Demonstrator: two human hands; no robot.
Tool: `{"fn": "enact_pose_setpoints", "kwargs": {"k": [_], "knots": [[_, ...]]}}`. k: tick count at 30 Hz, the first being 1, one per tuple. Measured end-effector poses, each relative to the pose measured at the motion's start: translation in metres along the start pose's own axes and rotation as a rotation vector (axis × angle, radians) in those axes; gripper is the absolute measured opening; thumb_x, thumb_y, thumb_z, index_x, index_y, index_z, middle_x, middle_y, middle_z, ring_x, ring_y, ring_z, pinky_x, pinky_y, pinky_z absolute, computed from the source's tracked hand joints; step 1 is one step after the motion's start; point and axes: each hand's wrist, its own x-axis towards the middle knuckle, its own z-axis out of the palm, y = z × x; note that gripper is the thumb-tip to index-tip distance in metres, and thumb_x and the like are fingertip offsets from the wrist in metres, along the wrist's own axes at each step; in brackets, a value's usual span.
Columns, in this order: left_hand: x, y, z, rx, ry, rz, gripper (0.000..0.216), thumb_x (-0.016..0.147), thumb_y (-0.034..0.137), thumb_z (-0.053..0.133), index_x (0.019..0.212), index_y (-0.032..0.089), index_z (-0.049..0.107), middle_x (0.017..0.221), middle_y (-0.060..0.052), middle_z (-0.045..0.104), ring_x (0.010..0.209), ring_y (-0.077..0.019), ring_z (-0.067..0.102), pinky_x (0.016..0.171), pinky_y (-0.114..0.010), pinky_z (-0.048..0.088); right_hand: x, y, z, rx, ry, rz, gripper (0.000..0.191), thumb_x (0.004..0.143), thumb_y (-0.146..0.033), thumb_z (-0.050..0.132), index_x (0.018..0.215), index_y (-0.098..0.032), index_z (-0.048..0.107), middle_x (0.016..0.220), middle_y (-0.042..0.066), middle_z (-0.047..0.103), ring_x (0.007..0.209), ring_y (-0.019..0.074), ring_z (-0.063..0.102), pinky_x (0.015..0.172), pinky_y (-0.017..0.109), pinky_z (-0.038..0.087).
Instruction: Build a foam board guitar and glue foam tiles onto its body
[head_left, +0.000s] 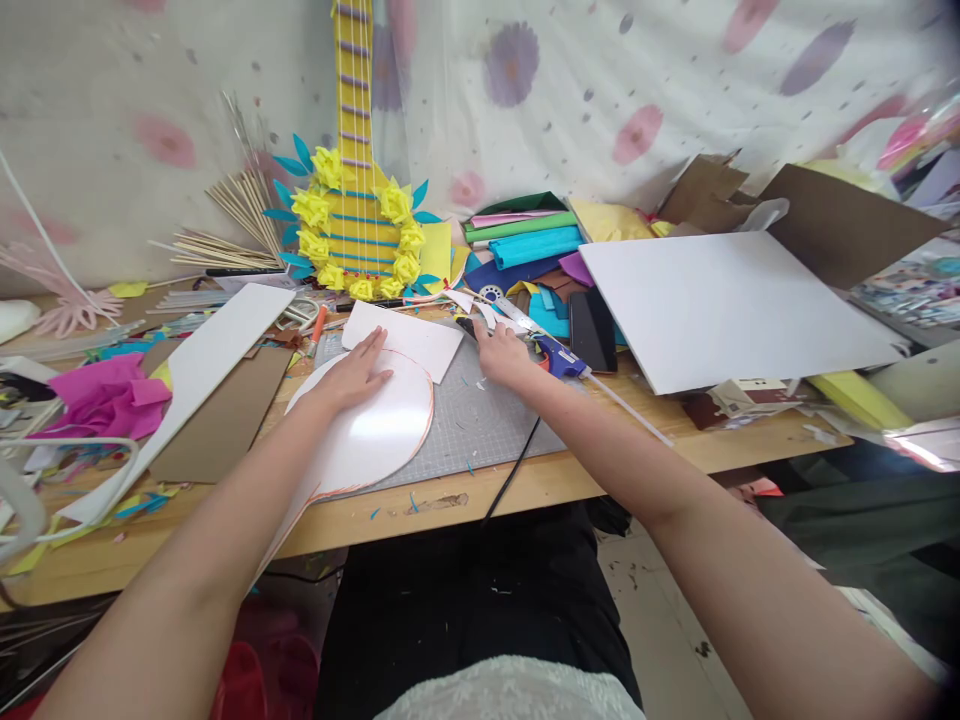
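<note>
White cutout (382,425) on grey mat (487,425), cluttered wooden table (559,482), flowered backdrop (570,130)

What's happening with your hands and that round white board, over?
Left hand flat on rounded white board. Right hand at small dark item, grip unclear. Possibly in the way: blue glue gun, close beside right hand.

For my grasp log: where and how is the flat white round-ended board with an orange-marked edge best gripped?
Probably by the narrow part of the board, from the person's side, thumb above, fingers beneath. The rounded end lies over the grey gridded mat, under the left hand, but the narrow part appears to reach past the front edge of the wooden table, leaving its underside accessible.
</note>
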Motion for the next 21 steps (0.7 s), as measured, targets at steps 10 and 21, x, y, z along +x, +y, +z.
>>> {"fn": "enact_pose_setpoints", "kwargs": {"k": [10,21], "knots": [[0.008,0.022,0.017,0.000,0.276,-0.645,0.079,0.086,0.052,0.035,0.145,0.001,0.025,0.150,-0.025,0.029,0.142,-0.0362,0.021,0.115,-0.054,0.018,0.033,-0.020,0.000,0.048,0.160,-0.155,0.045,0.092,-0.038,0.041,0.125,-0.011,0.055,0.133,0.020,0.050,0.123,0.0311,0.041,0.101,0.041,0.033],[0.004,0.028,0.019,-0.054,0.249,-0.597,0.094,0.082,0.056,0.042,0.148,-0.002,0.008,0.151,-0.027,0.023,0.143,-0.0335,0.018,0.116,-0.049,0.016,0.083,-0.067,0.003,0.199,0.000,-0.172,0.049,0.092,-0.043,0.040,0.126,-0.011,0.055,0.131,0.018,0.055,0.125,0.0277,0.047,0.102,0.036,0.035]]}}
